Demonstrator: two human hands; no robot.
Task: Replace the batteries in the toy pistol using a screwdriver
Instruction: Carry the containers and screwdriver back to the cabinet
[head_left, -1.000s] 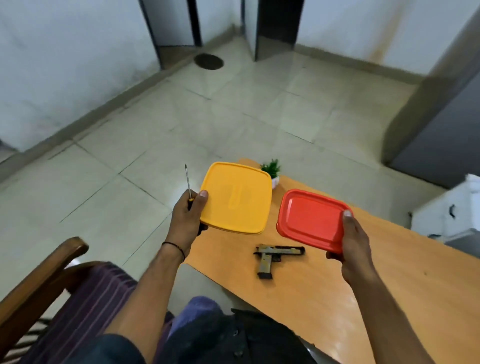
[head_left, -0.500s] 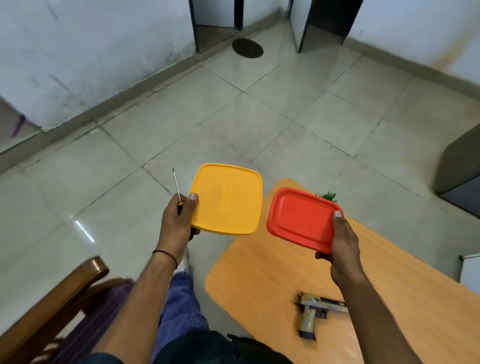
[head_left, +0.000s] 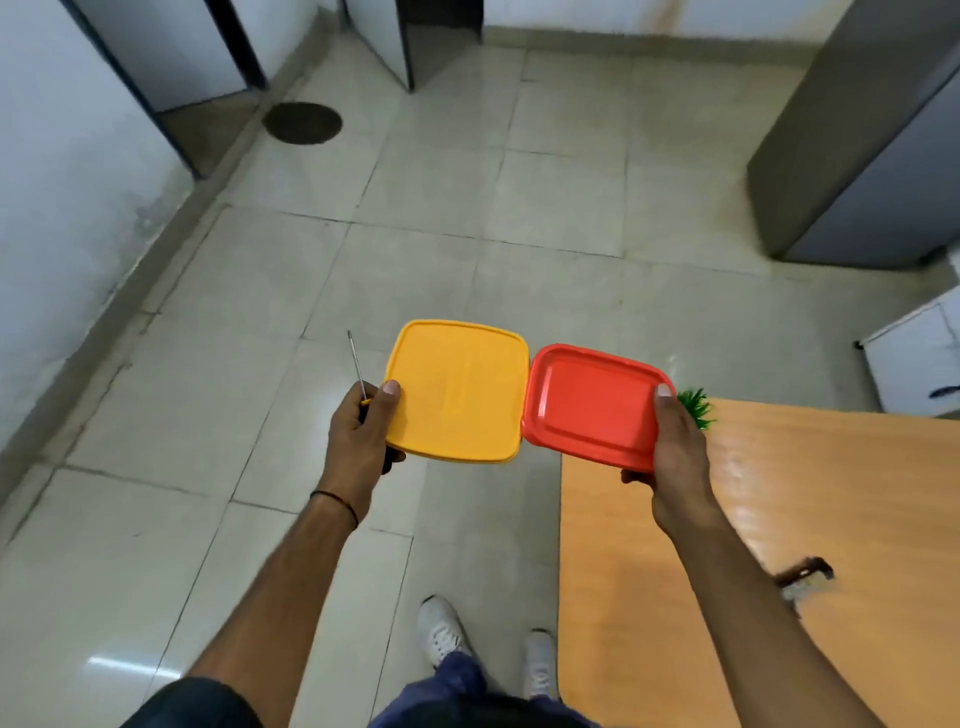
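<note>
My left hand (head_left: 363, 431) grips a yellow box (head_left: 454, 389) by its left edge, thumb on the lid, and holds a thin screwdriver (head_left: 356, 364) whose shaft points up. My right hand (head_left: 675, 457) grips a red box (head_left: 589, 400) by its right edge, thumb on top. The two boxes touch edge to edge, held above the floor beside the table's left end. The toy pistol (head_left: 802, 571) lies blurred on the orange table (head_left: 831, 493), to the right of my right forearm, which partly hides it.
A small green plant (head_left: 698, 410) stands at the table's far left corner, just behind my right hand. My white shoes (head_left: 441, 629) are on the tiled floor. A grey cabinet (head_left: 857, 156) stands far right, a white unit (head_left: 919, 364) beside it, and a round floor drain (head_left: 302, 122) far left.
The view has swung left, so the table and pistol now sit further right. Both boxes have come together until they touch. The wooden chair has left the view.
</note>
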